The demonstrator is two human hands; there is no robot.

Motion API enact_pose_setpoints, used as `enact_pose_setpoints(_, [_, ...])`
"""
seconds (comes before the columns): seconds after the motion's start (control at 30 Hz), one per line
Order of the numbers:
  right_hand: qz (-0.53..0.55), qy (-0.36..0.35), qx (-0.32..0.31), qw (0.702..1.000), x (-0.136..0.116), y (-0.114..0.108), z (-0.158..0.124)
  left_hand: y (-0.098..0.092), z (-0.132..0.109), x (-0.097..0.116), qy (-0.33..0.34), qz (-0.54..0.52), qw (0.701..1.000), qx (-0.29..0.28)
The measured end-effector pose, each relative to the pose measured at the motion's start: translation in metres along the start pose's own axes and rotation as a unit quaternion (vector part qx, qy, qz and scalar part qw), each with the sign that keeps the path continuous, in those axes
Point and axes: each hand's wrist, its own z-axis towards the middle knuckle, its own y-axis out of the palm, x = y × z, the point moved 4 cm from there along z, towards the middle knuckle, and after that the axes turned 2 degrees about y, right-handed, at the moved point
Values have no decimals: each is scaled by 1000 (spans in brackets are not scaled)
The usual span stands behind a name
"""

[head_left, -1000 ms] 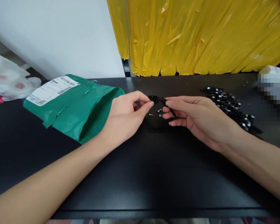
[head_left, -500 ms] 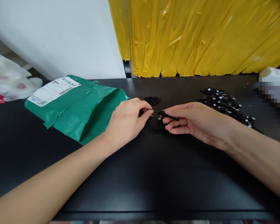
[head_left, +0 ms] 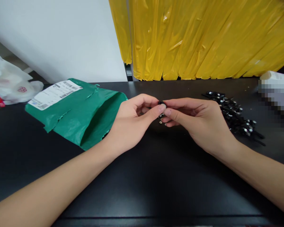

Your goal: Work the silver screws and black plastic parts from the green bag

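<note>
My left hand (head_left: pixel 134 123) and my right hand (head_left: pixel 198 118) meet fingertip to fingertip above the black table. Pinched between their thumbs and forefingers is a small black strap-like piece (head_left: pixel 161 102), of which only a dark bit shows; the fingers cover the rest. Whether the left fingers also hold a tiny metal part cannot be seen. Just below the fingertips lies a small metal ring (head_left: pixel 161 122). Right of my right hand is a heap of black pieces with shiny metal ends (head_left: pixel 236 115).
Left of my hands lies a torn-open green mailing bag (head_left: pixel 68 110) with a white label. Behind it at the far left is a white plastic bag (head_left: pixel 14 85). Yellow plastic sheeting (head_left: pixel 191 41) hangs at the back. A pale box (head_left: pixel 279 86), partly pixelated, stands at the right edge.
Both hands have come together, the left moving right with its fingertips now against the black piece. The right fingers have closed further over that piece, which was more visible before.
</note>
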Motion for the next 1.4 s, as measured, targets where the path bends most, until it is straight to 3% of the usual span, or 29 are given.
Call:
enact_pose_setpoints(0.37, [-54,-70,14,996,-5,-4,3,-4,1,2,-10,68,996,-54])
enact_pose_setpoints(0.47, [-96,-117,30,988,-9,-3,0,-3,-2,5,39,145,985,-79])
enact_pose_setpoints(0.6, [-142,-135,37,980,-13,-4,-4,-3,-5,13,134,266,949,-108])
enact_pose_setpoints(0.77, [-200,-117,42,972,-15,-8,-2,-16,4,10,130,277,951,-36])
enact_pose_setpoints(0.83, [-280,-140,-13,950,-15,-4,-3,-22,9,6,124,284,951,-6])
enact_pose_setpoints(0.93, [-398,-242,-133,875,-12,9,-10,-26,15,-1,132,340,931,3])
enact_pose_setpoints(1.03, [-418,-303,-199,833,-6,16,-18,-24,19,-5,159,391,907,-1])
enact_pose_setpoints(1.27, [-438,-295,-194,827,3,19,-20,-14,26,-12,184,487,854,4])
enact_pose_setpoints(1.4, [-484,-286,-124,818,-14,4,-5,-11,27,-16,161,499,852,-4])
